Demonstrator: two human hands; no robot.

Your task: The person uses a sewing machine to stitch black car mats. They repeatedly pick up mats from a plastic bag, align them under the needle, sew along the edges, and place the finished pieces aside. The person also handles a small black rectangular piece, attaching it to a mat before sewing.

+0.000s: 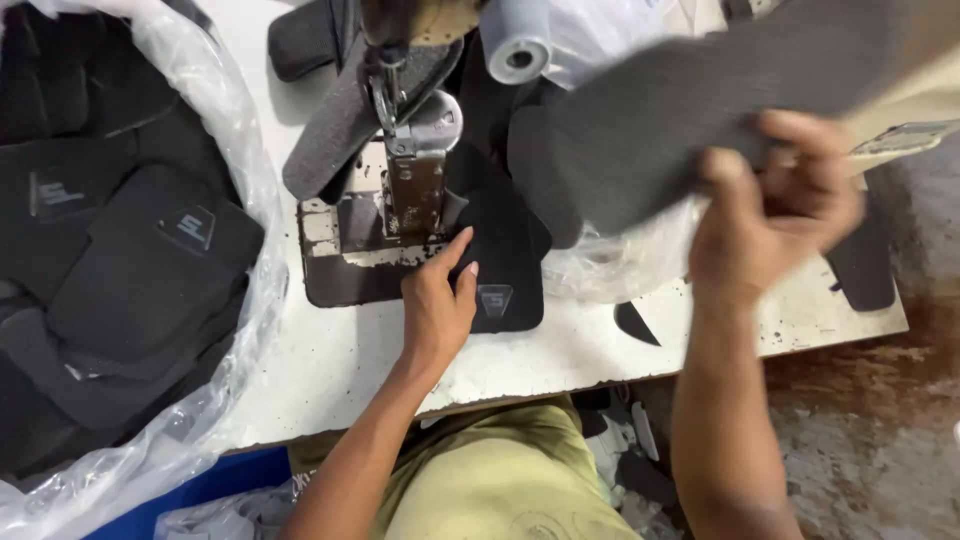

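Our left hand (440,300) presses flat, fingers apart, on the black piece (500,270) beside the sewing machine (410,170), our right hand (775,200) is clamped on a grey piece (680,110) at the right, and we think fingers so near the needle may get hurt

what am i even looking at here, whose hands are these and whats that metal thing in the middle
This single picture comes from a camera worn on a person's head, looking down at their own two bare hands at a worn white worktable. The metal thing is the head of an industrial sewing machine, with a thread spool behind it. The left hand lies flat on a black fabric piece with a small grey patch, pressing it down beside the machine's foot. The right hand is raised, its grip closed on a larger grey felt-like piece, which looks blurred. At the far left, a clear plastic bag holds a pile of similar black pieces with patches.
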